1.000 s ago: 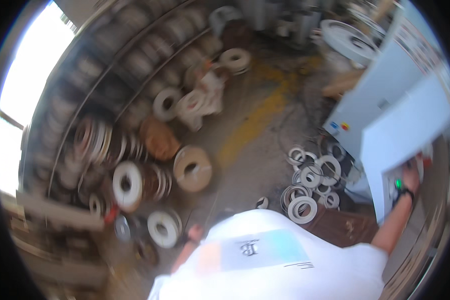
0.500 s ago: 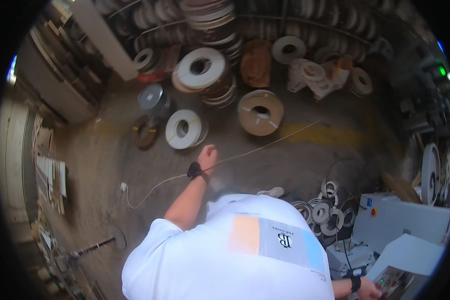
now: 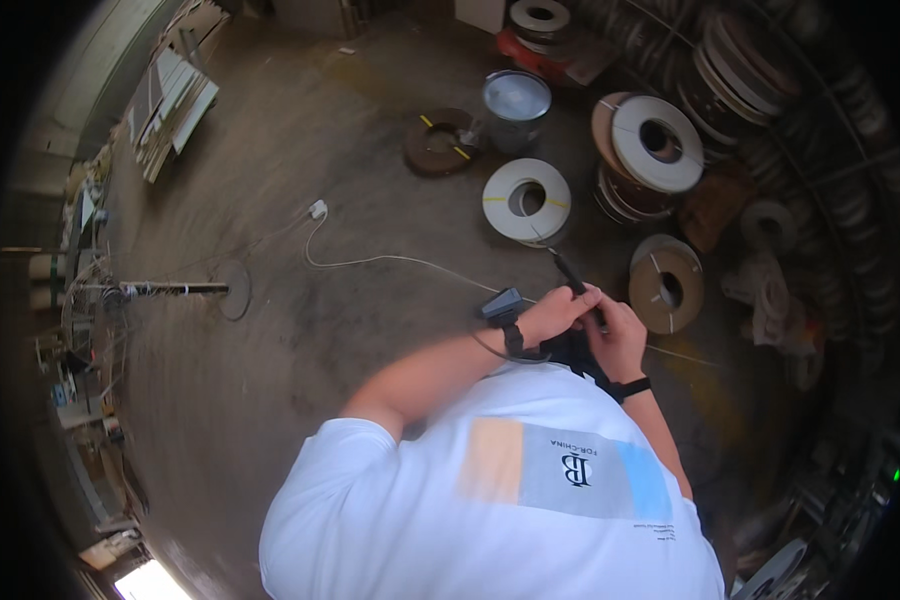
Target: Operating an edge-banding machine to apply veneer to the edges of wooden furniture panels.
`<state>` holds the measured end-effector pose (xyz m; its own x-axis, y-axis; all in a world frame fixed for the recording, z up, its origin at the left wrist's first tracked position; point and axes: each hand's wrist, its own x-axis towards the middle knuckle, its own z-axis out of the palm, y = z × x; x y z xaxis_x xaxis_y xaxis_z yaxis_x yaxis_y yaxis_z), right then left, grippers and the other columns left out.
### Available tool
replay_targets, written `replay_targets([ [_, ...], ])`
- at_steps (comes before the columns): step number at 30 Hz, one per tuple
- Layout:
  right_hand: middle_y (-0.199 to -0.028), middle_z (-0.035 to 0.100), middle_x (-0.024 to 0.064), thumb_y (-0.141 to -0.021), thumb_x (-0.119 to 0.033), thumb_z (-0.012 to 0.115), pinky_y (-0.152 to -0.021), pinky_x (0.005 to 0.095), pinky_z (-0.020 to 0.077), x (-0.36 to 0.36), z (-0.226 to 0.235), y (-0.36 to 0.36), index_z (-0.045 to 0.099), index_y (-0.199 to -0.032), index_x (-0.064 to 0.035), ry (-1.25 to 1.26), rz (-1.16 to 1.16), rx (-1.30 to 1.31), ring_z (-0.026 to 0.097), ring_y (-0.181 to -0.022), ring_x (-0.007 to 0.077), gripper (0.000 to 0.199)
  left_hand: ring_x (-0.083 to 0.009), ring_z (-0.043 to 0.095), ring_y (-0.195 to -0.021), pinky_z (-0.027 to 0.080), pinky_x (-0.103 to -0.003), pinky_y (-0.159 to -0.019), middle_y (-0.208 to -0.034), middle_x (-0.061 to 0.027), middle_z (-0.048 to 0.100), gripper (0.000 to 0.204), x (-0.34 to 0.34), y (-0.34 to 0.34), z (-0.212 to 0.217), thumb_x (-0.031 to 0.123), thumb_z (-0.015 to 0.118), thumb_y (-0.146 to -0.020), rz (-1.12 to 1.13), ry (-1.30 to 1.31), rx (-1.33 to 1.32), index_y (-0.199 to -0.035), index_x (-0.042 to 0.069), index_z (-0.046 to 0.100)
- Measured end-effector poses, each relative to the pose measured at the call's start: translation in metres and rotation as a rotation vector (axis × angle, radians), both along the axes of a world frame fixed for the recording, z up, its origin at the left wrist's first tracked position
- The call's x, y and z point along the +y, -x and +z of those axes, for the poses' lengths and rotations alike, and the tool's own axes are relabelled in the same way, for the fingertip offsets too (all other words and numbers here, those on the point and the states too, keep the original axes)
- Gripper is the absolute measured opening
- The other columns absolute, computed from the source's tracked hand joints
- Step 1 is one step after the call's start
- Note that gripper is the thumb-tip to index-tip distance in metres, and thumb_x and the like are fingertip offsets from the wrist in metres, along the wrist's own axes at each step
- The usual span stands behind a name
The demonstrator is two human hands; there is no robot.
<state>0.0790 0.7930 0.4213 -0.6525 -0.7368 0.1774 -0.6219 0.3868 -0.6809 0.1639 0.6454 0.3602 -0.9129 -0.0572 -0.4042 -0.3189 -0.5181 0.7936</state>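
Grey bucket (image 3: 517, 133) | contents unclear from here | hands (image 3: 618, 335) gripping slim black tool (image 3: 568, 269)

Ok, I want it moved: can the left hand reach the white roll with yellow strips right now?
Probably not: the left hand is busy with the right hand at a dark slim tool, though nothing seems to block the white roll on the floor.

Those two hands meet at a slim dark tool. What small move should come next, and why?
Perhaps firm up one hand's hold on the tool: the left hand and right hand crowd together at its near end, its thin tip points away from the body, and which hand carries it is unclear.
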Motion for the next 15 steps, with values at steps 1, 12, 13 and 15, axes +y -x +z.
replay_targets([
  [1, -0.097, 0.075, 0.0122, -0.086, -0.017, 0.084, -0.076, 0.0366, 0.0587, -0.028, 0.001, 0.000, 0.076, -0.118, -0.0103, -0.077, 0.116, -0.030, 0.073, -0.087, 0.0293, 0.034, -0.0112, 0.066, -0.099, 0.054, -0.029, -0.084, -0.104, -0.0026, 0.069, 0.033, -0.018, -0.005, -0.010, 0.033, 0.055, -0.112, 0.025, 0.000, -0.011, -0.124, 0.004, 0.065],
  [12, -0.098, 0.076, 0.0128, -0.087, -0.037, 0.079, -0.083, 0.0433, 0.0588, -0.244, -0.142, 0.094, 0.077, -0.114, -0.0152, -0.377, 0.464, -0.394, 0.073, -0.092, 0.0334, 0.034, -0.0076, 0.042, -0.052, 0.033, -0.026, -0.044, -0.073, 0.0036, 0.048, 0.019, -0.278, -0.026, -0.150, 0.034, 0.057, -0.110, 0.758, 0.105, -0.527, -0.110, 0.015, 0.050],
  [13, -0.097, 0.076, 0.0120, -0.089, -0.036, 0.077, -0.083, 0.0440, 0.0587, -0.263, -0.151, 0.104, 0.077, -0.113, -0.0145, -0.411, 0.482, -0.388, 0.073, -0.093, 0.0327, 0.033, -0.0076, 0.043, -0.052, 0.034, -0.026, -0.044, -0.073, 0.0032, 0.049, 0.021, -0.293, -0.026, -0.148, 0.034, 0.058, -0.110, 0.750, 0.055, -0.580, -0.109, 0.015, 0.051],
  [15, -0.098, 0.076, 0.0109, -0.089, -0.034, 0.076, -0.083, 0.0446, 0.0585, -0.307, -0.173, 0.109, 0.075, -0.112, -0.0135, -0.446, 0.511, -0.450, 0.073, -0.095, 0.0326, 0.031, -0.0072, 0.046, -0.054, 0.036, -0.026, -0.044, -0.073, 0.0035, 0.051, 0.022, -0.358, -0.020, -0.161, 0.034, 0.057, -0.110, 0.648, 0.103, -0.576, -0.103, 0.014, 0.052],
])
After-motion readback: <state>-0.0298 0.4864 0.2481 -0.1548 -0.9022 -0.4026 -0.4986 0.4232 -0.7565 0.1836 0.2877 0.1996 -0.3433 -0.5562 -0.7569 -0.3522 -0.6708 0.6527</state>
